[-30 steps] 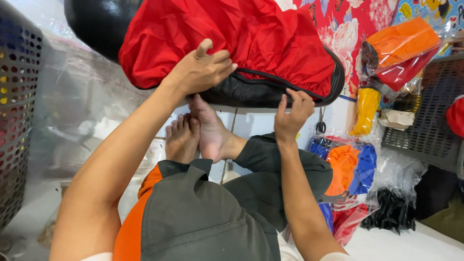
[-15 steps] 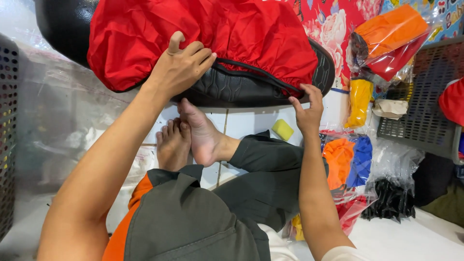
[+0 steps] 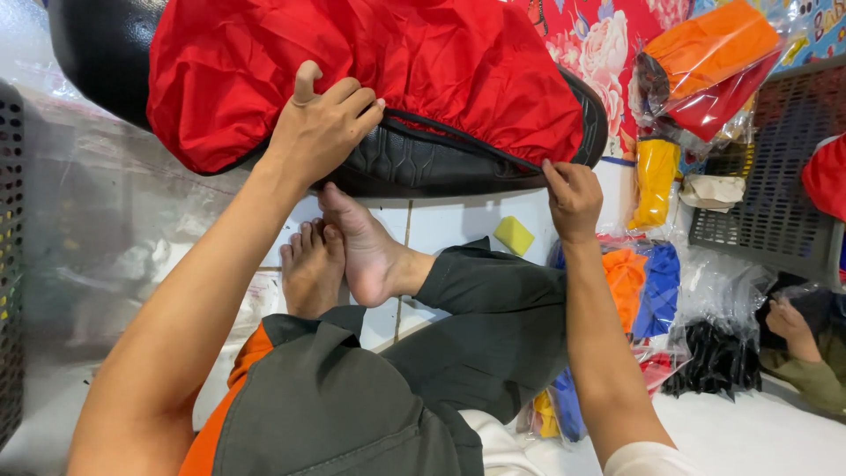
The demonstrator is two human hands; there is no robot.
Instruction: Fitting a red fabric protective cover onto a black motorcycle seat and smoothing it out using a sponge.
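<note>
Head view looks down on the left hand [image 3: 322, 128], pressed palm-down with fingers curled over the red fabric cover [image 3: 370, 66] where its dark piped edge meets the black padded seat [image 3: 423, 163]. Half a second ago this hand sat nearer the seat's left end; it has since slid along the hem toward the middle. The right hand [image 3: 573, 194] pinches that same hem at the seat's lower right edge, thumb and fingers closed on the fabric, though whether it grips the elastic or only the cloth is hard to tell from here. Since a second ago the red cover has spread further across the seat, and less black shows at the right. Both bare feet [image 3: 339, 256] rest on the white tiled floor [image 3: 458, 225] just under the seat. Further out lie a small yellow block [image 3: 514, 235], and bagged orange and blue covers [image 3: 639, 282] beside a dark plastic crate [image 3: 767, 203].
</note>
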